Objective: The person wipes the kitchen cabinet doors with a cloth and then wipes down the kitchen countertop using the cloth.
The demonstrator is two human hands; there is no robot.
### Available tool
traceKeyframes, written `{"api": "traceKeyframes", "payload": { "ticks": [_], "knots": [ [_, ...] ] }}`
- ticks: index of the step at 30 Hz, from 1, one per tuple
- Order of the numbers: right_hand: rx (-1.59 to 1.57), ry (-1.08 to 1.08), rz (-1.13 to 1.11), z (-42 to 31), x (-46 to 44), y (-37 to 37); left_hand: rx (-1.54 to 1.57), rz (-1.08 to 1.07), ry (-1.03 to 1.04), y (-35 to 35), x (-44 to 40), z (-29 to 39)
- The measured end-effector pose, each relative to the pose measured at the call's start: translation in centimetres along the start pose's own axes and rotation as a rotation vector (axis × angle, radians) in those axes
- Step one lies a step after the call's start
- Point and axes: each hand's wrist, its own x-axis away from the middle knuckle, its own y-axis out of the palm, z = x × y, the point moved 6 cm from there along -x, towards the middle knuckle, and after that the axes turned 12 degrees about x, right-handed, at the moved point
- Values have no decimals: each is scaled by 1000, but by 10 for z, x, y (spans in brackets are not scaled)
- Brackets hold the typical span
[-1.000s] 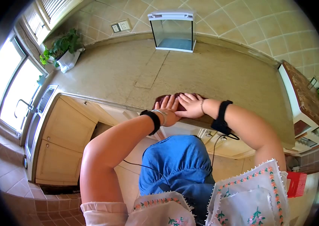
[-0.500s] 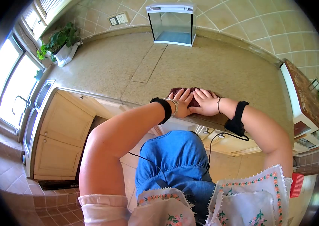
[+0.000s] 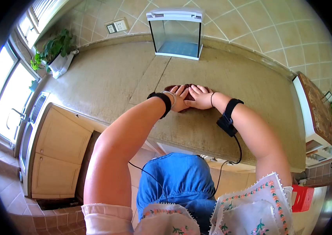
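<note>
A dark red cloth (image 3: pixel 190 95) lies on the tan stone countertop (image 3: pixel 244 125), partly hidden under both hands. My left hand (image 3: pixel 179 98) rests flat on its left part with the fingers stretched out, pointing away from me. Beside it, my right hand (image 3: pixel 201 98) presses flat on the right part, fingers spread, and the two thumbs meet or overlap near the middle. Neither hand is curled round the cloth. A black strap is on each forearm, and a thin cable hangs from the right one.
Against the tiled wall stands a small glass tank (image 3: pixel 175 37) with a white rim. A potted plant (image 3: pixel 58 53) is at the back left, near the window and sink (image 3: pixel 36 113). To the right is a white cabinet (image 3: pixel 311 109) with a brown top. A red box (image 3: pixel 302 197) sits lower right.
Both hands and the cloth have moved forward, away from the counter's front edge and towards the tank, and slightly left. The view has shifted a little.
</note>
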Motion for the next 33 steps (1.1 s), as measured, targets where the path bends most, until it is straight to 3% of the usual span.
{"api": "traceKeyframes", "payload": {
  "ticks": [5,7,10,22,24,33],
  "knots": [
    [-91,8,25,18,-34,-13,-38,75,60,-12,-43,-22],
    [-85,20,47,24,-45,-17,80,99,-10,-15,-55,-33],
    [-91,30,65,32,-57,-21,-157,48,80,-24,-60,-29],
    [-99,81,117,35,-61,-20,71,123,-83,-27,-52,-29],
    [-96,73,107,34,-54,-13,166,166,-132,-19,-50,-27],
    [-92,94,87,26,48,30,68,166,-26,25,-7,51]
  ]
}}
